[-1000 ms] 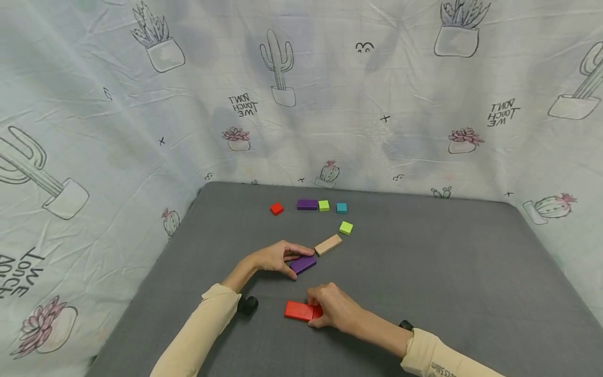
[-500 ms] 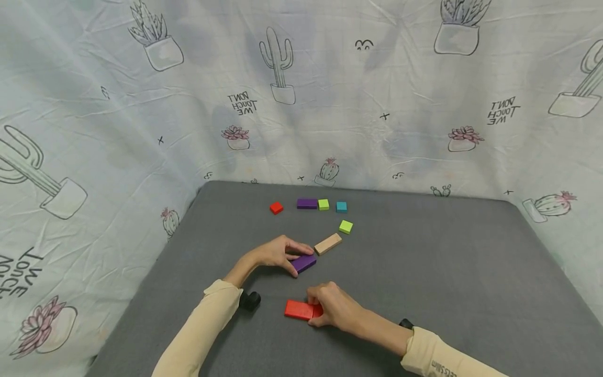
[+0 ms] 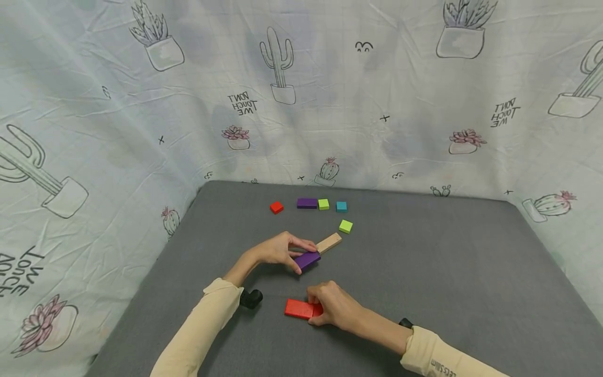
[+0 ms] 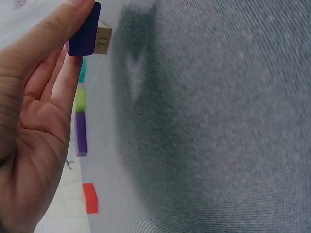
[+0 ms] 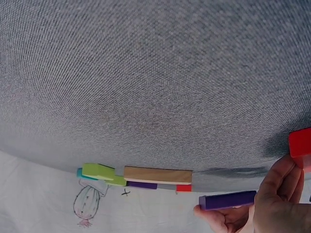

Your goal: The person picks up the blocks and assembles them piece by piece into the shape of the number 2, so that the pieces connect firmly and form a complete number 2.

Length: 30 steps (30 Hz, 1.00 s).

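My left hand (image 3: 275, 250) pinches a purple rectangular block (image 3: 308, 261) between thumb and fingers, left of the table's middle. In the left wrist view the block's purple end (image 4: 83, 36) shows between the fingertips, with its shadow on the cloth below. Nearer the front, my right hand (image 3: 335, 306) grips the right end of a red piece made of a long red block (image 3: 298, 309) and a smaller red block (image 3: 317, 311) set end to end. The right wrist view catches a red corner (image 5: 301, 145) at those fingertips.
Just beyond the left fingers lies a plain wooden block (image 3: 330, 242). Farther back are a lime block (image 3: 346, 226), a teal block (image 3: 341, 207), another lime block (image 3: 323, 204), a purple block (image 3: 307, 203) and a red block (image 3: 276, 208). A patterned curtain (image 3: 330, 104) hangs behind the grey table.
The left hand has raised the purple block and shifted it slightly right and away, so it now overlaps the wooden block's near end. The right hand and red blocks stay put.
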Tool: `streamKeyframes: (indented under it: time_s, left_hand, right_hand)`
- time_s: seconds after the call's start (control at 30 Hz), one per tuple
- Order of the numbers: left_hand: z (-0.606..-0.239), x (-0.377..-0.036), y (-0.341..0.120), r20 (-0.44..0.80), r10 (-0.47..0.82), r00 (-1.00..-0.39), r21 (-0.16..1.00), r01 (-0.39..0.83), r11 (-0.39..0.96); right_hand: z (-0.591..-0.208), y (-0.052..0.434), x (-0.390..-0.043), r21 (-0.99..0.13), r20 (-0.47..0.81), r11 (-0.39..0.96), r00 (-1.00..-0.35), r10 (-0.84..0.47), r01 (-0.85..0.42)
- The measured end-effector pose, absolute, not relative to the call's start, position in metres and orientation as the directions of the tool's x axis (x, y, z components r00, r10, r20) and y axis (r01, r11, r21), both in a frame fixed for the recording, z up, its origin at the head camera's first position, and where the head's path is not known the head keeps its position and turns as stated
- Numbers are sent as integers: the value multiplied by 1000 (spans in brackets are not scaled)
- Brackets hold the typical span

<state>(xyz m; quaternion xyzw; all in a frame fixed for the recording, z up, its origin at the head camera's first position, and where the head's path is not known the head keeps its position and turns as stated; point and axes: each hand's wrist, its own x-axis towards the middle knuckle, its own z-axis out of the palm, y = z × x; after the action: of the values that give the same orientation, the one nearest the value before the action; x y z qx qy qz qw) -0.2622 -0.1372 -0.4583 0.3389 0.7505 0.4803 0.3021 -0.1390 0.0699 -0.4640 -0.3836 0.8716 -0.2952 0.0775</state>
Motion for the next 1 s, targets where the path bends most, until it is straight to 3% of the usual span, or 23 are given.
streamKeyframes:
  time_s: [0.33, 1.0]
  left_hand:
    - [-442, -252, -132, -105, 797, -594, 894, 294, 337]
    - [-430, -230, -138, -127, 817, -563, 895, 290, 339]
  right_hand:
    - [-464, 70, -138, -567, 108, 525, -689, -716, -635]
    - [-466, 68, -137, -563, 126, 526, -695, -708, -638]
